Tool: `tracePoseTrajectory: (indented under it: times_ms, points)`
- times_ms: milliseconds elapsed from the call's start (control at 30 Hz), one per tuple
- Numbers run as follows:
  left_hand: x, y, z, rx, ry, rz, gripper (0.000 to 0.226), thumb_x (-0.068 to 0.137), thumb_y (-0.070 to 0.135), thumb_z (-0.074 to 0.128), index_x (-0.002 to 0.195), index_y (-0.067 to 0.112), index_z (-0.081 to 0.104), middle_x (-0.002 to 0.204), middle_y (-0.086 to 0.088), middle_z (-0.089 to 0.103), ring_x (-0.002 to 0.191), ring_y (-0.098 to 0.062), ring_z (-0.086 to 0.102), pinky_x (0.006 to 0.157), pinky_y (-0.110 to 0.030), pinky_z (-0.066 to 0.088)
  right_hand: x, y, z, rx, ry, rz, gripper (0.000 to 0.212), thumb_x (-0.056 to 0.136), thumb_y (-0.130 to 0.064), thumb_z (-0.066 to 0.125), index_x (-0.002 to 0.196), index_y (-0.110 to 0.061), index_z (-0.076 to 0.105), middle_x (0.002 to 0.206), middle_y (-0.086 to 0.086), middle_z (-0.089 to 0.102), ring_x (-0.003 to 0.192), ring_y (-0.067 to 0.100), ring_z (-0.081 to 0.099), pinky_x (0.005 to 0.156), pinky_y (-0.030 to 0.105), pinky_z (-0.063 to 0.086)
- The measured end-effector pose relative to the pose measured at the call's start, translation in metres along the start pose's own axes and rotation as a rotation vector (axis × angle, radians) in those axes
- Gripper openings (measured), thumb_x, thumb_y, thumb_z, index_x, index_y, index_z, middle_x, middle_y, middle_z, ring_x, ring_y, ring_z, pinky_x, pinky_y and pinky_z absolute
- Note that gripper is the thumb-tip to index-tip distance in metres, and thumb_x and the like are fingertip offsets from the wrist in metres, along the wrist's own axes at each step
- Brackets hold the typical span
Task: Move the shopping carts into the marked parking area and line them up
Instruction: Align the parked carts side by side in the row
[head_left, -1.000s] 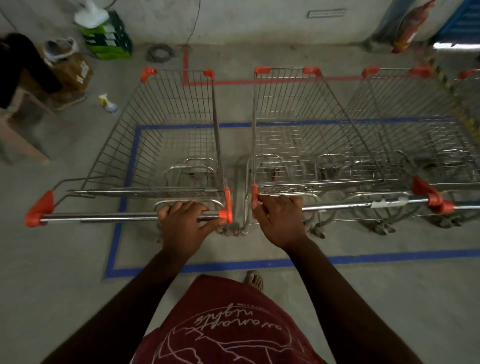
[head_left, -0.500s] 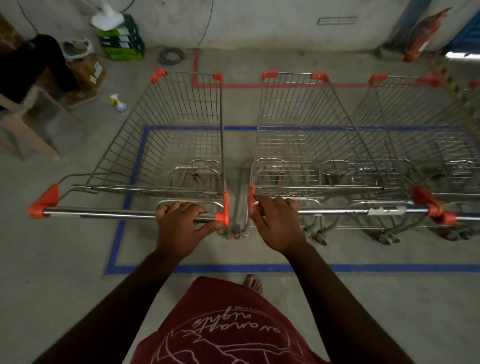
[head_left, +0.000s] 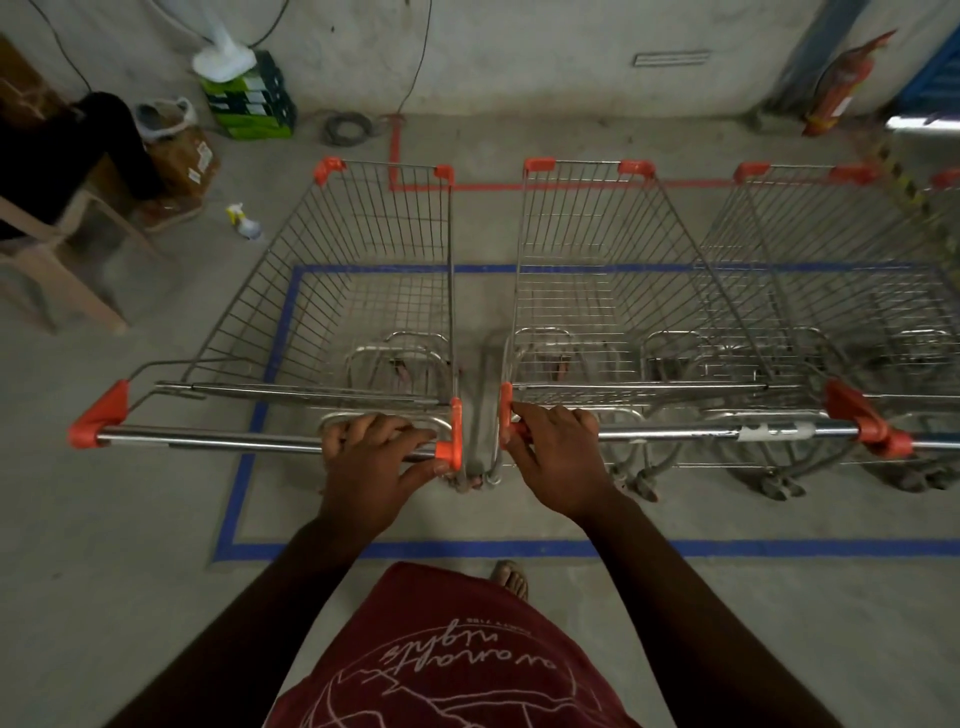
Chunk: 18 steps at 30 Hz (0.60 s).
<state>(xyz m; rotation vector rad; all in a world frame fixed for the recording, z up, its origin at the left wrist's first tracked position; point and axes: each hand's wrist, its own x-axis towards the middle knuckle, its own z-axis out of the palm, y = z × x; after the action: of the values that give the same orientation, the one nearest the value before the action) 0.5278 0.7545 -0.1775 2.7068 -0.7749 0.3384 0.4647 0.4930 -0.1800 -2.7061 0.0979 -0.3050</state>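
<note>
The left hand (head_left: 371, 457) grips the chrome handle of the left wire shopping cart (head_left: 358, 291). The right hand (head_left: 561, 457) grips the neighbouring wire shopping cart's (head_left: 597, 291) handle, both inside the blue tape rectangle (head_left: 244, 467) on the floor.

Silver wire shopping carts (head_left: 363, 291) with orange corner caps (head_left: 98, 415); blue floor tape (head_left: 249, 467); red floor tape (head_left: 571, 184); maroon shirt (head_left: 457, 665) with white line print.

My fingers (head_left: 374, 431) are curling round a shiny metal handle (head_left: 208, 439). Its orange plastic cap (head_left: 98, 415) is looking matt. The concrete floor (head_left: 104, 519) is looking rough.
</note>
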Motion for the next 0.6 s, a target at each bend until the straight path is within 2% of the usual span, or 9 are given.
tracePoseTrajectory:
  times_ms: [67, 133, 267, 600]
  points:
    - [0.000, 0.008, 0.004, 0.046, -0.017, 0.068, 0.047, 0.092, 0.063, 0.048, 0.128, 0.041, 0.068, 0.117, 0.014, 0.069, 0.116, -0.017, 0.060, 0.103, -0.046, 0.028, 0.000, 0.001, 0.000, -0.010, 0.000, 0.002, 0.046, 0.103, -0.054, 0.041, 0.123, -0.023, 0.067, 0.093, -0.009, 0.077, 0.091, 0.022, 0.068, 0.089, 0.036, 0.029]
    - [0.001, 0.013, 0.007, 0.072, -0.017, 0.085, 0.046, 0.095, 0.057, 0.049, 0.133, 0.039, 0.067, 0.115, 0.015, 0.070, 0.111, -0.017, 0.064, 0.102, -0.046, 0.030, 0.000, 0.001, -0.001, -0.003, -0.012, 0.012, 0.044, 0.103, -0.054, 0.043, 0.125, -0.024, 0.067, 0.094, -0.011, 0.076, 0.091, 0.019, 0.068, 0.089, 0.034, 0.027]
    - [0.006, 0.014, 0.011, 0.016, 0.018, 0.071, 0.044, 0.097, 0.059, 0.047, 0.127, 0.036, 0.070, 0.105, 0.015, 0.071, 0.097, -0.016, 0.065, 0.092, -0.042, 0.032, -0.004, 0.002, -0.003, 0.016, -0.022, 0.012, 0.043, 0.104, -0.053, 0.044, 0.127, -0.025, 0.066, 0.094, -0.013, 0.076, 0.092, 0.018, 0.068, 0.094, 0.038, 0.032]
    - [0.013, 0.014, 0.006, -0.044, -0.048, 0.055, 0.044, 0.098, 0.060, 0.044, 0.128, 0.038, 0.068, 0.109, 0.016, 0.071, 0.100, -0.016, 0.064, 0.091, -0.042, 0.031, -0.007, -0.001, -0.008, 0.021, -0.065, 0.014, 0.050, 0.104, -0.056, 0.038, 0.132, -0.024, 0.065, 0.099, -0.011, 0.076, 0.096, 0.021, 0.067, 0.097, 0.041, 0.032]
